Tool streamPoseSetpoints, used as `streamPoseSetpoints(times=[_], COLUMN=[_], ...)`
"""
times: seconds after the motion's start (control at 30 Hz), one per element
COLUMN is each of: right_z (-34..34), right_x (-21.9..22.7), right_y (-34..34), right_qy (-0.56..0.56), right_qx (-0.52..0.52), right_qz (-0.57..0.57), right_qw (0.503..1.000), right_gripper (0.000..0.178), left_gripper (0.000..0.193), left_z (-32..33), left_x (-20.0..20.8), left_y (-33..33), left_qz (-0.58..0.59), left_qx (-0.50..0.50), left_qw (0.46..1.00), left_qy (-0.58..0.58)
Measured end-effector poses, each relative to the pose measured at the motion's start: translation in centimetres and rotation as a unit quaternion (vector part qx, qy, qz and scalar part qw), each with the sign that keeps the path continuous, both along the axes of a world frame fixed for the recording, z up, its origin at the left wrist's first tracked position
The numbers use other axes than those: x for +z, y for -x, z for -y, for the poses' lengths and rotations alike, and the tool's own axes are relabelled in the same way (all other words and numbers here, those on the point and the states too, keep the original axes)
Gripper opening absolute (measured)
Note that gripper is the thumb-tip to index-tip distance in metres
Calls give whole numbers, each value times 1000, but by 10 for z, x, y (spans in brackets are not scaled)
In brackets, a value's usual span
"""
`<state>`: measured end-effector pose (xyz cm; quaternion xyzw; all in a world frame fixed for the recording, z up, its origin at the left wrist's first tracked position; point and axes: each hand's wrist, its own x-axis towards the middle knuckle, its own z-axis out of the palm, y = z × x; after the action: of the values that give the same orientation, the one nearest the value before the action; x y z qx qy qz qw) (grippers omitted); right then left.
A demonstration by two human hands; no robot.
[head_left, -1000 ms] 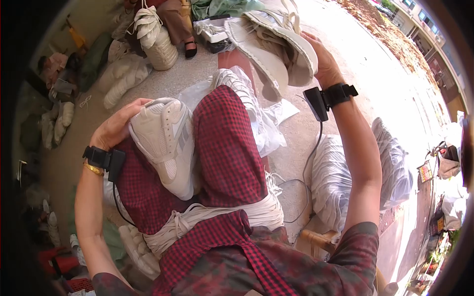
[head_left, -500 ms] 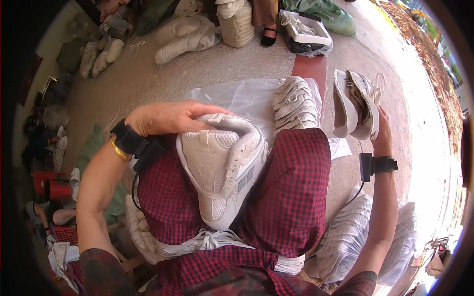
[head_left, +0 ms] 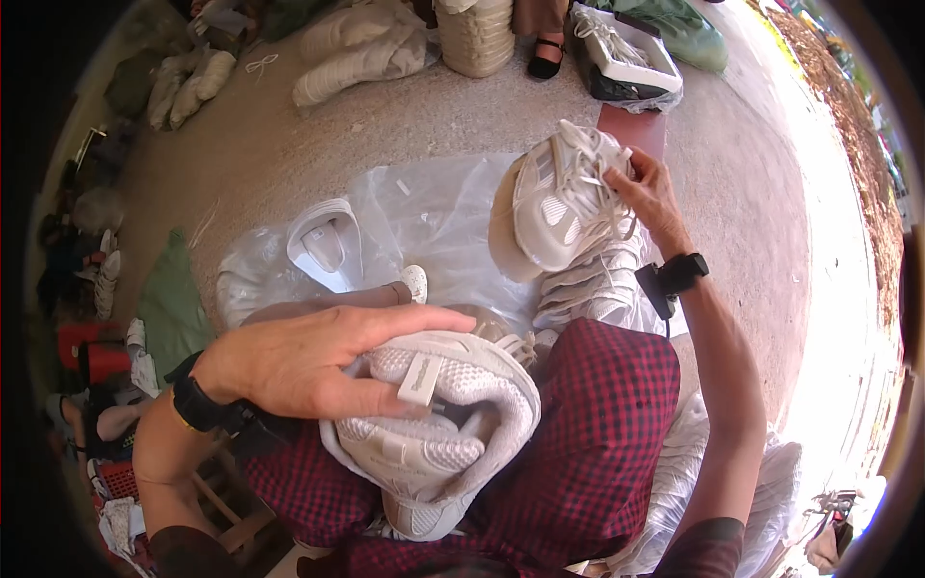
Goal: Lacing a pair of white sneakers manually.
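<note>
My left hand (head_left: pixel 303 361) grips a white shoe upper (head_left: pixel 424 515) in my lap, its thumb on the pull tab and its fingers along the collar. The upper has a mesh tongue, and its opening faces up. Ahead and to the right, my right hand (head_left: pixel 647 193) pinches laced white shoe uppers (head_left: pixel 568 207) by the laced front. These hang tilted above a row of stacked white uppers (head_left: pixel 588 289). The overlap hides how many uppers it holds. A red-and-black checked apron (head_left: pixel 607 414) covers my knees.
A clear plastic sheet (head_left: pixel 424 207) lies ahead, a lone white upper (head_left: pixel 323 246) on it. Bagged uppers (head_left: pixel 674 482) stand at my right. Farther off are a white-lined box of laces (head_left: pixel 631 58), filled sacks (head_left: pixel 356 58) and a person's black shoe (head_left: pixel 545 60).
My right hand has swung inward from the far right, bringing its uppers over the stack. The upper in my lap has tipped, its opening now more toward me; my left hand still grips it.
</note>
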<state>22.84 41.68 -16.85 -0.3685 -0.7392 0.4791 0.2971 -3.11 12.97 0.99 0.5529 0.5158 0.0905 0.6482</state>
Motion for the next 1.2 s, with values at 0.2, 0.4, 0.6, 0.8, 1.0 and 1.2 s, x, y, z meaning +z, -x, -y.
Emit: streamPoseSetpoints(times=[0.2,0.4,0.6,0.8,1.0,1.2], right_z=[18,25,46,68,149,257], right_x=[-46,-186,-118,-6,150,214], right_y=[99,87,73,-21,-65,-27], right_qy=[-139,-199,-269,-33,34,-109], right_qx=[122,202,136,151,103,221], right_qz=[139,187,167,152,59,163], right_qw=[973,941,939,976,992,955], right_gripper=[44,54,49,23,37,64], left_gripper=[85,81,77,59,41,45], left_z=[2,-6,2,7,5,38], left_x=[-8,-7,-19,-39,-11,19], left_y=[4,0,4,6,-4,-16], left_qz=[58,61,80,60,-186,-310], left_qx=[12,2,-5,-9,23,89], left_qw=[998,996,994,991,938,863], left_qy=[-37,-59,-74,-117,-293,-390])
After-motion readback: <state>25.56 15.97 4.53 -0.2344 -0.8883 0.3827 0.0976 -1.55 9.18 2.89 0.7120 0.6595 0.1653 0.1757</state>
